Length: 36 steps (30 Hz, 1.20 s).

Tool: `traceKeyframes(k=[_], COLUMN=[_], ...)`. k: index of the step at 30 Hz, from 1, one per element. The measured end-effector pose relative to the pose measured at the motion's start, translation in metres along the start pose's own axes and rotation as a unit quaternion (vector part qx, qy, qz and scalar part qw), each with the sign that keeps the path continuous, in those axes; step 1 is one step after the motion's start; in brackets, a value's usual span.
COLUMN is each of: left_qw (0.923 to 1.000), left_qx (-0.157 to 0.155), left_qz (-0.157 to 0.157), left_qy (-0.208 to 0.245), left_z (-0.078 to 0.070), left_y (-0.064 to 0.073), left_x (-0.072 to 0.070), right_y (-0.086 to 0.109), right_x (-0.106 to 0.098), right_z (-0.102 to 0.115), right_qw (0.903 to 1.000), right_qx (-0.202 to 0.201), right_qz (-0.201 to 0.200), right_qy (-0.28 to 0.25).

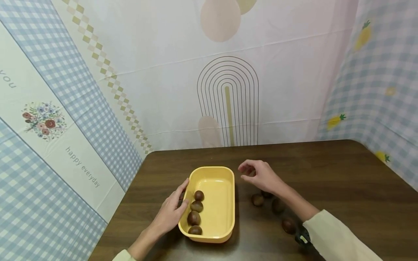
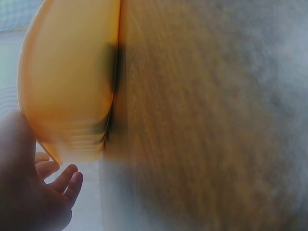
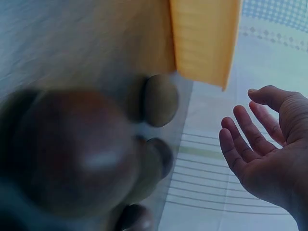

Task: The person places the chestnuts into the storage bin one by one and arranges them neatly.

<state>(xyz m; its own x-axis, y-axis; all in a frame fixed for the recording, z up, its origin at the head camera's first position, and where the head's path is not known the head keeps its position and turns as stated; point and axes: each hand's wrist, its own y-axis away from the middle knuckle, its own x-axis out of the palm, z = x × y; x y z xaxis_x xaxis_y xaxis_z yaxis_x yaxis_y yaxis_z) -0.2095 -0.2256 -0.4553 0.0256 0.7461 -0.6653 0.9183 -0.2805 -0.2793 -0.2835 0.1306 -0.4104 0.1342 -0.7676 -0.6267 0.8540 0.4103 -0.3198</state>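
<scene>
On the left side we see the left hand (image 1: 171,212). It rests against the left wall of the yellow tray (image 1: 228,203). The fingers are nearly straight and touch the rim, and they do not curl around anything. The tray stands on the dark wooden worktop (image 1: 343,174). Inside the tray, along its left wall, four brown chestnuts (image 1: 195,217) lie in a row, one behind the other. To the right of the tray we find the right hand (image 1: 259,175). It hovers above the worktop, near the far right corner of the tray. Its fingers are loosely bent and it holds nothing; the right wrist view shows the empty palm. Below this hand and its forearm, more loose chestnuts (image 1: 257,199) lie on the worktop, just beside the tray and apart from each other.
</scene>
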Motion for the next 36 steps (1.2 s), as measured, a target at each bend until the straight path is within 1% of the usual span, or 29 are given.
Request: traceKeyframes(k=[8, 13, 19, 23, 27, 32, 36], left_qw=[1.0, 1.0, 0.9999, 0.9999, 0.9999, 0.9999, 0.9999], left_qx=[0.0, 0.001, -0.009, -0.009, -0.008, -0.008, -0.008], left_qz=[0.004, 0.006, 0.011, 0.009, 0.008, 0.008, 0.007], left_qy=[0.003, 0.002, 0.004, 0.003, -0.002, -0.002, -0.004], left_z=[0.0, 0.0, 0.0, 0.001, 0.001, 0.001, 0.001], left_y=[0.0, 0.0, 0.002, 0.002, 0.002, 0.001, 0.001], left_x=[-0.001, -0.001, -0.001, -0.001, -0.001, -0.001, -0.001], right_y=[0.022, 0.036, 0.049, 0.055, 0.06, 0.063, 0.066], right_x=[-0.004, -0.004, -0.003, -0.002, 0.0, 0.002, 0.003], right_z=[-0.015, -0.023, -0.027, -0.027, -0.027, -0.027, -0.025], right_qw=[0.9995, 0.9991, 0.998, 0.9976, 0.9976, 0.9977, 0.9969], right_qx=[0.016, 0.012, 0.014, 0.008, 0.011, 0.007, 0.001], right_qz=[0.027, 0.041, 0.061, 0.067, 0.066, 0.064, 0.078], right_qy=[-0.002, -0.003, -0.002, 0.012, 0.021, 0.022, 0.013])
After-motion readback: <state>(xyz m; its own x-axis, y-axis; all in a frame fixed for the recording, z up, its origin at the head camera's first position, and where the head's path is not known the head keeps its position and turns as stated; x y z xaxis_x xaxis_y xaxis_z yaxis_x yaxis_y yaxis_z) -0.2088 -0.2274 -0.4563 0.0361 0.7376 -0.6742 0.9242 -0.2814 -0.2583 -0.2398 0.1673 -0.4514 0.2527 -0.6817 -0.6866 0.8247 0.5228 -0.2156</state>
